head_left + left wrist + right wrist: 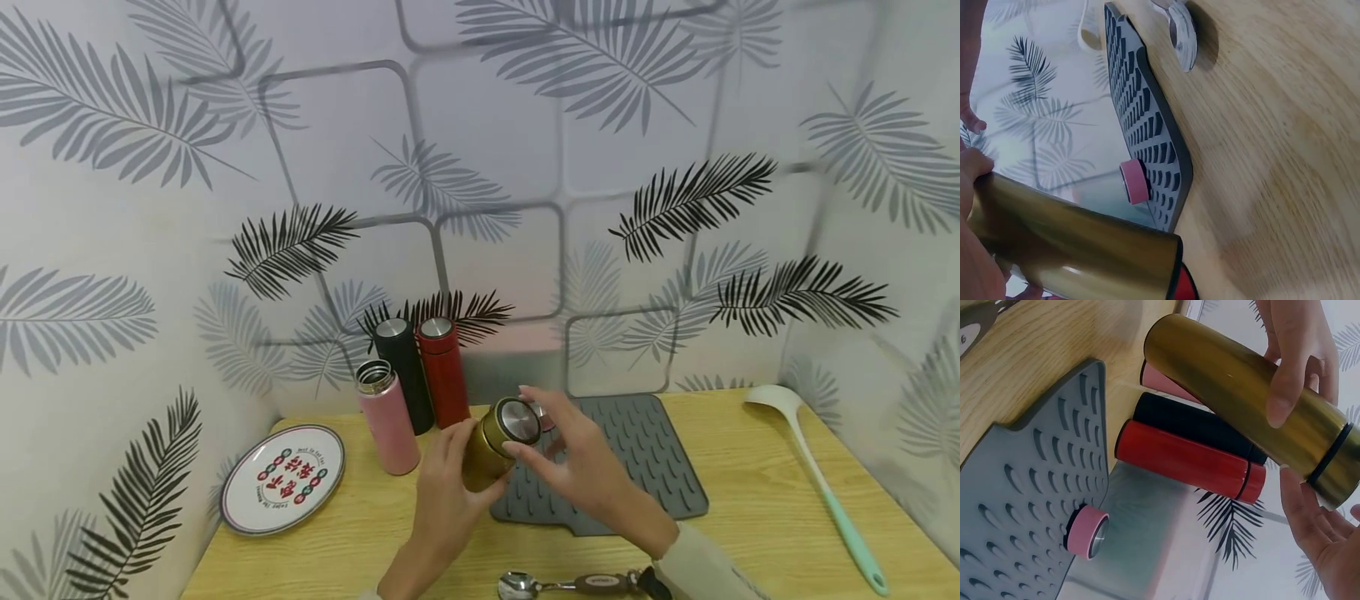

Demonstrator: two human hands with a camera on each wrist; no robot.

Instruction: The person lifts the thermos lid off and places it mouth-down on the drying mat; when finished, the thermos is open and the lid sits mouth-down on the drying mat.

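Note:
My left hand [444,504] grips the body of a gold thermos flask [482,457], which leans to the right with its steel-topped lid [519,419] uppermost. Thumb and fingers of my right hand [588,467] hold that lid from either side. The lid appears seated on the body, with a dark ring at the seam in the right wrist view. Behind the left hand stands a pink flask [392,429] with its mouth uncovered. A pink lid [1085,531] sits on the grey ridged mat [1041,456], partly hidden by the right hand in the head view.
A black flask [405,375] and a red flask [444,375] stand against the wall, both lidded. At the left, a printed plate [330,492] leans on the wall. A spoon [517,585] lies at the front, and a ladle [817,475] with a mint handle lies at the right.

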